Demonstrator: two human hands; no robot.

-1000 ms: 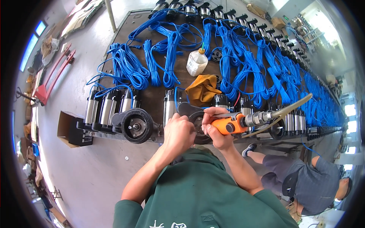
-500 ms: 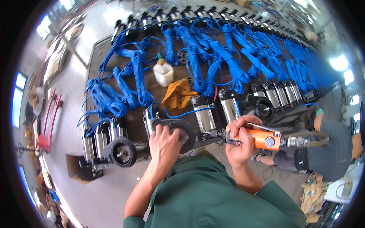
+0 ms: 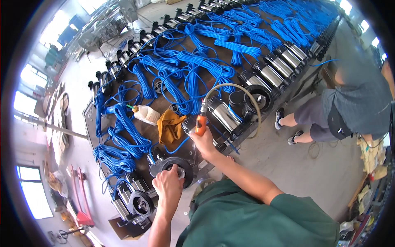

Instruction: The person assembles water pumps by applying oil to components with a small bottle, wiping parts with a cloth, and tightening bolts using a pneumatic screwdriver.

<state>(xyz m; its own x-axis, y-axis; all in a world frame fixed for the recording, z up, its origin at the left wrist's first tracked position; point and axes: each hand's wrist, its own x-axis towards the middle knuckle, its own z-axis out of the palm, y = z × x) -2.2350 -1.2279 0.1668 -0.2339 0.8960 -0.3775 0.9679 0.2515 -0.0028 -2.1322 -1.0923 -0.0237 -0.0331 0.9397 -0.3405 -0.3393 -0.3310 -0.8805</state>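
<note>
My left hand (image 3: pixel 168 183) is at the black round pump housing (image 3: pixel 188 168) near the table's front edge. Its fingers are curled into the housing's open face, by a small shiny piece (image 3: pixel 181 172) that I cannot make out. My right hand (image 3: pixel 202 141) grips an orange air screwdriver (image 3: pixel 200 125), held over the table with its hose end up; the bit is hidden. Just left of that tool lies a mustard cloth (image 3: pixel 169 128), with a white bottle (image 3: pixel 147 115) beside it. A second pump with a round black face (image 3: pixel 141 203) sits to the left.
Bundles of blue cable (image 3: pixel 210 66) cover much of the dark table. Steel pump bodies (image 3: pixel 269 76) line its near edge, more its far edge. The tan air hose (image 3: pixel 258 111) loops right. A co-worker (image 3: pixel 349 107) stands at right; a cardboard box (image 3: pixel 123 231) is on the floor.
My view has turned, tilting the table. My right hand has taken the air screwdriver away from the pump housing and swung it upright. My left hand has shifted on the housing, fingers now at its face.
</note>
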